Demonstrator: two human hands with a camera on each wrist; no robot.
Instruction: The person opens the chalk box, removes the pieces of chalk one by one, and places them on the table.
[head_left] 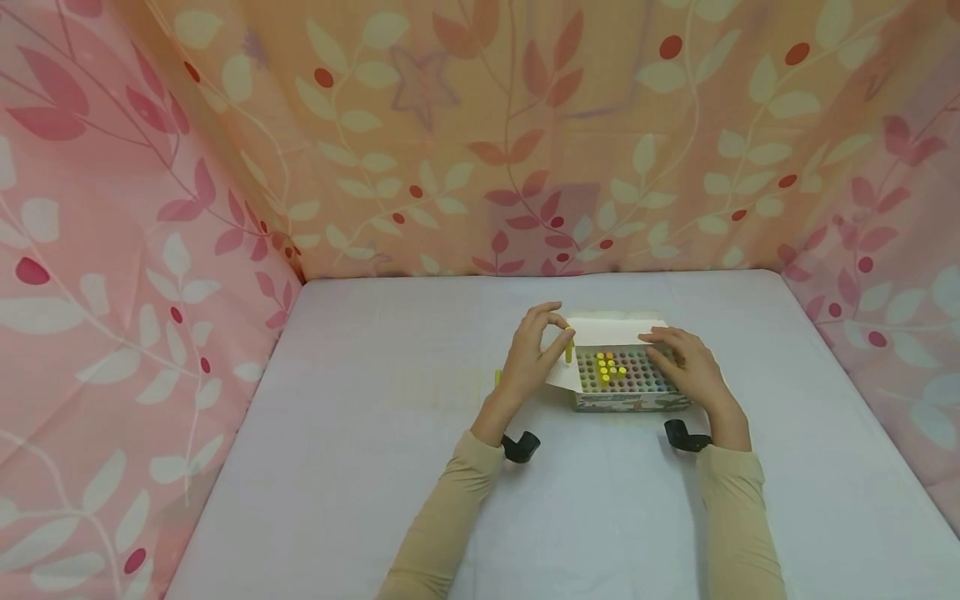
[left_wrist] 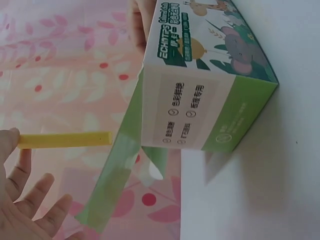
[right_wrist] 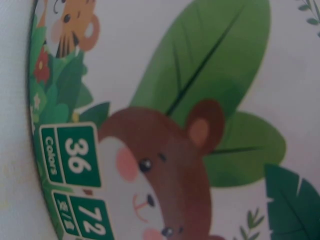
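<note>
A yellow stick [head_left: 569,349] is being pinched upright by the left hand [head_left: 534,354], just beside the left edge of an open box [head_left: 628,385] sitting on the pale surface [head_left: 375,433]. The right hand [head_left: 686,367] is resting with relaxed fingers on the box's right side, over its rows of holes.

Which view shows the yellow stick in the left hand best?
The left wrist view: the yellow stick lies side-on, full length, pinched at one end by the left hand beside the box. The head view shows it small and partly hidden behind fingers. The right wrist view shows only box artwork.
</note>
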